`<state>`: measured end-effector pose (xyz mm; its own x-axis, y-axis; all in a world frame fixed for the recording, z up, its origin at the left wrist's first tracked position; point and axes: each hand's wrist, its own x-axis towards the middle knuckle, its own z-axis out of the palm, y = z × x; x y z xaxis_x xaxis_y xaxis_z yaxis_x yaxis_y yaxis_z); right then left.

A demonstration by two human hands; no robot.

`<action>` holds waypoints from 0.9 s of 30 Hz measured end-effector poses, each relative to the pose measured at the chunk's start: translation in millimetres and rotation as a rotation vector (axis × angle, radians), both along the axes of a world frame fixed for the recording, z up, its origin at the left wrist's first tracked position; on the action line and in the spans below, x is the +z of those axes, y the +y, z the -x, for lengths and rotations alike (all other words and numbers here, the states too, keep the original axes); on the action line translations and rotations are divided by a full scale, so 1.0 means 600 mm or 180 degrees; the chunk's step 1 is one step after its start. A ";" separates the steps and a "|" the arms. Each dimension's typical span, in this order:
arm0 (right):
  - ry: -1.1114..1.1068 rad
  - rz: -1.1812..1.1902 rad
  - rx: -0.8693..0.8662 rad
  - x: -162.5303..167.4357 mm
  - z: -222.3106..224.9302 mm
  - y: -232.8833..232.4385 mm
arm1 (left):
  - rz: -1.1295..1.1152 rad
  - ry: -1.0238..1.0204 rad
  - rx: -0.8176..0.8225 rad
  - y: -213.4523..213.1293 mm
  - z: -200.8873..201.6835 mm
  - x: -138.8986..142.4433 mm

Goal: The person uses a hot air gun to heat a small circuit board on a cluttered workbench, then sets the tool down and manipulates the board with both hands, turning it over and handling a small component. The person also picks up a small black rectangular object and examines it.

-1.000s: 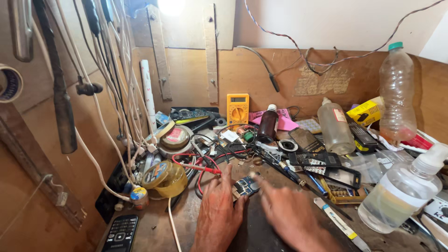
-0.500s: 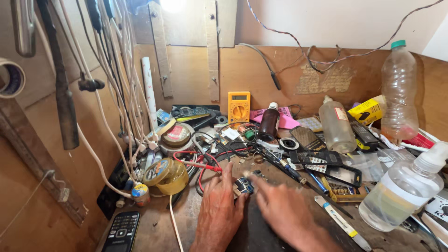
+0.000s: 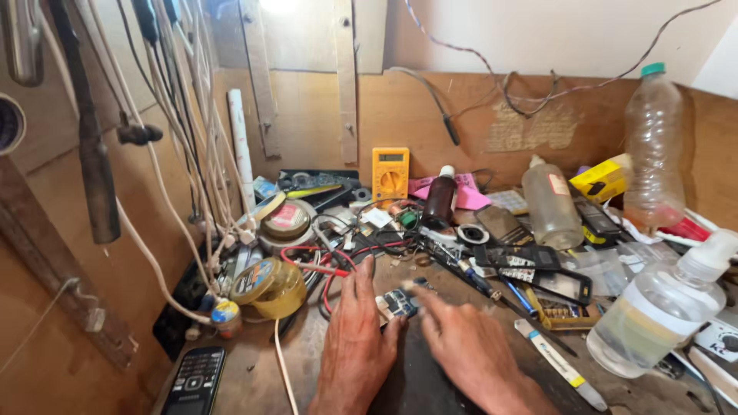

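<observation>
Both hands pinch the small blue-green circuit board (image 3: 397, 304) between left hand (image 3: 355, 338) and right hand (image 3: 461, 346); light, stiff, fragile, best held by its edges.

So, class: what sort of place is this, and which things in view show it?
Probably a small electronics or phone repair bench: a yellow multimeter stands at the back, both hands work a small circuit board, and opened phone parts lie beside them.

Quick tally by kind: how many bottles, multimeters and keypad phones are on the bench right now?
Bottles: 4 (tall clear plastic bottle with green cap, clear squat bottle with white nozzle, cloudy bottle, dark brown bottle)
Yellow multimeter: 1
Black keypad phone: 1
Total: 6
</observation>
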<state>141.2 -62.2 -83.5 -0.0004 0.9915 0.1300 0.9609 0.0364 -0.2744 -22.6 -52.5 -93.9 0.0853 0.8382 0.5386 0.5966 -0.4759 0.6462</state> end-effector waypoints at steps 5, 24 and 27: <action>0.0218 -0.0390 0.0403 0.002 -0.004 -0.001 | 0.0199 0.0023 0.0074 -0.001 0.000 0.006; 0.0022 -0.0428 0.0282 0.003 0.004 -0.009 | 0.0303 0.0113 0.0138 0.001 -0.001 0.005; 0.0049 -0.0069 0.0150 0.002 0.000 -0.005 | 0.0238 0.0012 0.0040 0.000 0.000 0.003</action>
<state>141.3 -65.5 -82.1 -0.0449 0.9874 0.1519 0.9536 0.0876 -0.2879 -22.7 -52.3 -91.9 0.0765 0.8772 0.4741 0.6048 -0.4188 0.6774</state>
